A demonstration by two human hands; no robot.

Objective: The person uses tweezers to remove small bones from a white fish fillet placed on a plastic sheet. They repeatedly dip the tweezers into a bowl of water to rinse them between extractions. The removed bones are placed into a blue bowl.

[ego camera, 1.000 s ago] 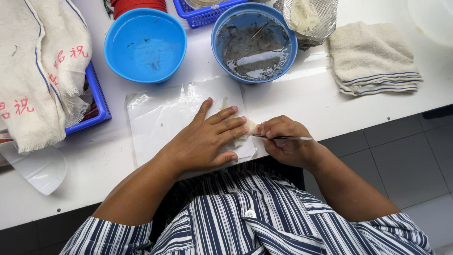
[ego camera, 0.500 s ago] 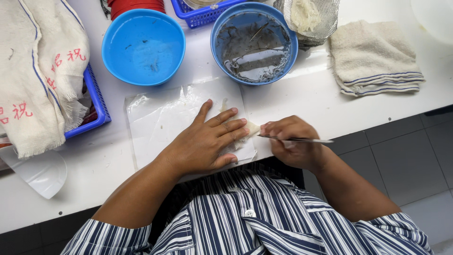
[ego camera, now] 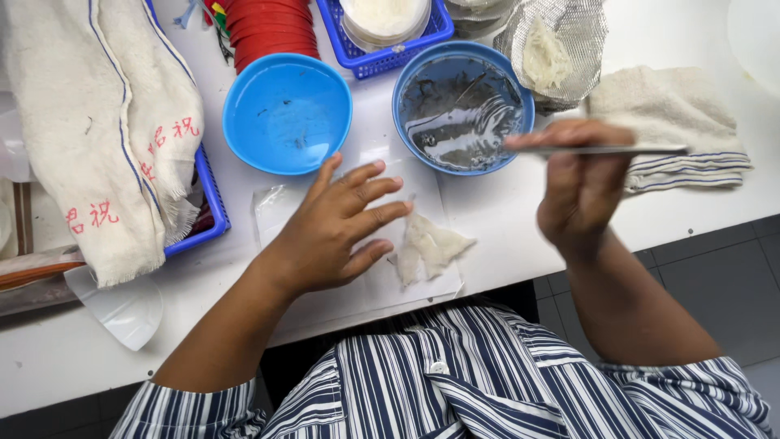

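**Pale piece lies at three o'clock of the left fingers; tweezers lifted over the water bowl**

Far left, a white towel [ego camera: 97,138] with a blue stripe drapes over a blue tray [ego camera: 213,213]. Next comes an empty blue bowl [ego camera: 286,112]. Below it the left hand [ego camera: 329,232] rests flat on a clear plastic sheet [ego camera: 272,211] on the bench [ego camera: 504,215], fingers [ego camera: 370,193] spread and pointing toward two o'clock, holding nothing.

The pale, ragged piece [ego camera: 431,248] lies on the sheet just beside those fingertips, at about three o'clock of the hand, its long axis running roughly from eight to two o'clock. The left hand is clearly the nearer one.

At twelve o'clock of the piece sits a second blue bowl [ego camera: 463,110] holding water. The right hand [ego camera: 581,183] is raised and blurred, fingers pinched on thin metal tweezers [ego camera: 601,149] that lie level, tip toward nine o'clock at that bowl's rim. The piece is at about eight o'clock of this hand, well apart. Far right lies a folded cloth [ego camera: 682,114].
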